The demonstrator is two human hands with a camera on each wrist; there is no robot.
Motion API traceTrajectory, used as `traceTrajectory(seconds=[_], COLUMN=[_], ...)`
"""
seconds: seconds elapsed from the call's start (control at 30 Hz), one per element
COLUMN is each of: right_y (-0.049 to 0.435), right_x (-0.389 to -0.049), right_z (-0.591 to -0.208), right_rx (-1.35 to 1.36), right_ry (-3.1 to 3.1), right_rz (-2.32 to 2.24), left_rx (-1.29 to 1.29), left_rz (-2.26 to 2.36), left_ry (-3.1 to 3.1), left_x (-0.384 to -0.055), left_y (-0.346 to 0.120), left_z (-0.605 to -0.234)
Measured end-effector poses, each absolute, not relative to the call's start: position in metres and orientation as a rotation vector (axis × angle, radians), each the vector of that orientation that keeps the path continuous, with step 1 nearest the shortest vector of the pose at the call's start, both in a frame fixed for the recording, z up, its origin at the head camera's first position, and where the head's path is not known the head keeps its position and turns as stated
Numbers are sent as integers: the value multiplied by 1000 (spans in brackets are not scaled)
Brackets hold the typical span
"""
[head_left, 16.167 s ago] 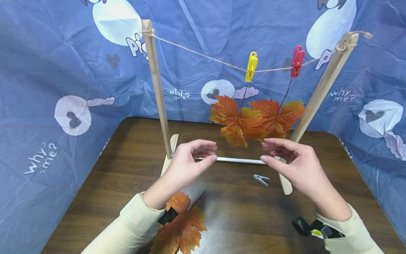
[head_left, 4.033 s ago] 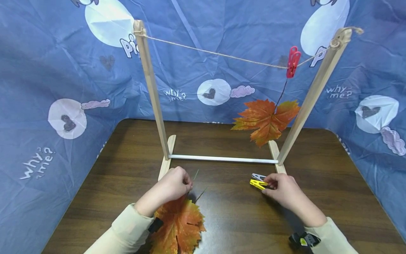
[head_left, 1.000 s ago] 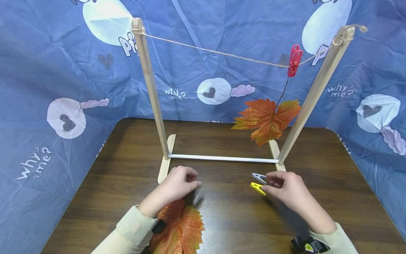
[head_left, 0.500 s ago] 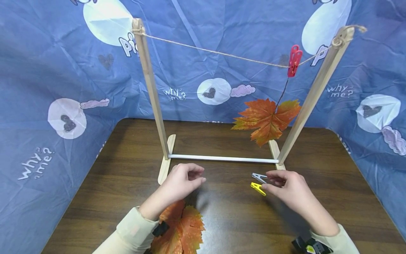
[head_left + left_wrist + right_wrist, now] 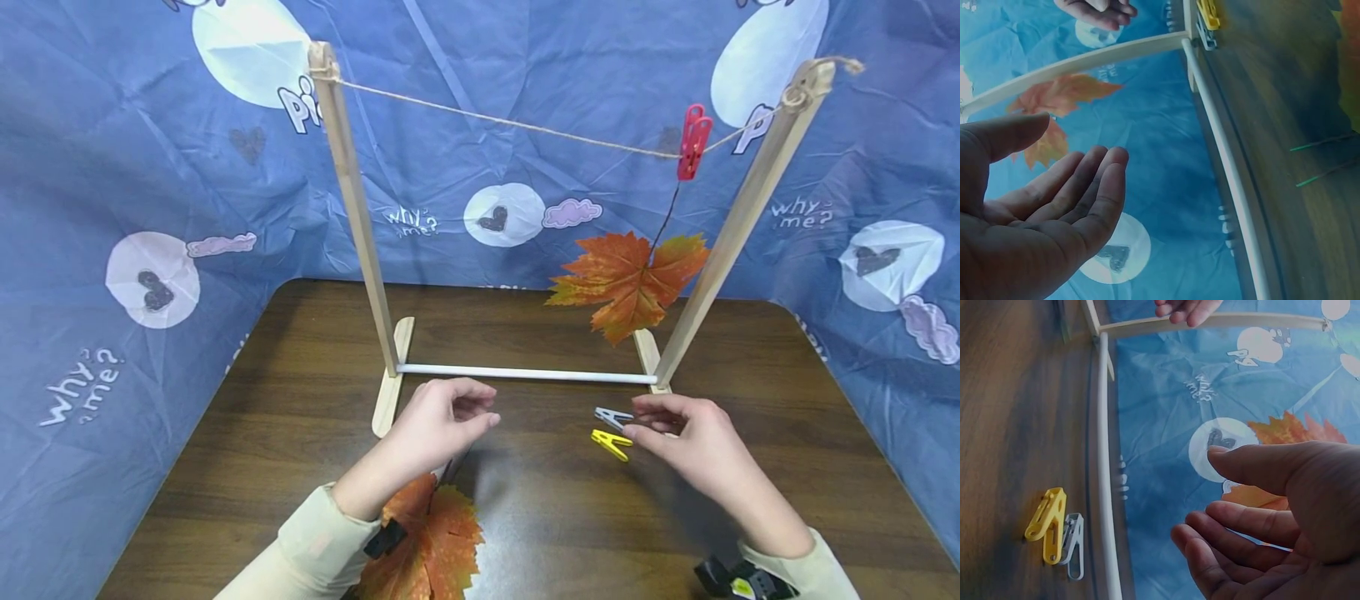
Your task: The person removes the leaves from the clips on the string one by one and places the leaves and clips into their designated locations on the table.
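Observation:
My left hand (image 5: 438, 429) hovers over the table with fingers loosely bent and nothing between them. Below it, partly hidden by the wrist, orange maple leaves (image 5: 438, 542) lie overlapped; two green-tipped stems (image 5: 1316, 147) show in the left wrist view. My right hand (image 5: 693, 437) is held similarly, thumb and fingers apart, just right of two clothespins. Of these, the yellow clothespin (image 5: 602, 439) lies nearer me and the grey clothespin (image 5: 607, 415) just behind it. A red clothespin (image 5: 694, 142) on the string (image 5: 510, 122) holds one maple leaf (image 5: 630, 287) by its stem.
The string spans two wooden posts (image 5: 352, 192), joined low down by a white rod (image 5: 525, 374) and standing on wooden feet (image 5: 387, 402). A blue printed cloth (image 5: 450, 50) hangs behind and beside the brown table (image 5: 300, 467).
The yellow clothespin and its leaf have come off the string; the clothespin now lies by the grey one, the leaf on the other leaf. Lately the right hand let go and both hands lifted.

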State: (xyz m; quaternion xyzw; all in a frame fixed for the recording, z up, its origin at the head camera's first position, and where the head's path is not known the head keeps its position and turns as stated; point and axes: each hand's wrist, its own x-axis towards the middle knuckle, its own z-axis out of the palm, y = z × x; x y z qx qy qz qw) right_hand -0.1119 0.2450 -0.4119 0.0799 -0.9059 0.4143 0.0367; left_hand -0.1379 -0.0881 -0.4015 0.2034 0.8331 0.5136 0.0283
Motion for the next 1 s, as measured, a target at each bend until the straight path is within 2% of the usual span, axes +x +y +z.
traceTrajectory(seconds=[1.0], right_y=[245], right_x=[-109], right_z=[-381], right_rx=[300], right_ry=[-2670], right_rz=[1261], left_rx=[697], left_rz=[1735], left_ry=[2439], left_x=[-140], left_y=[-65], left_z=[-378])
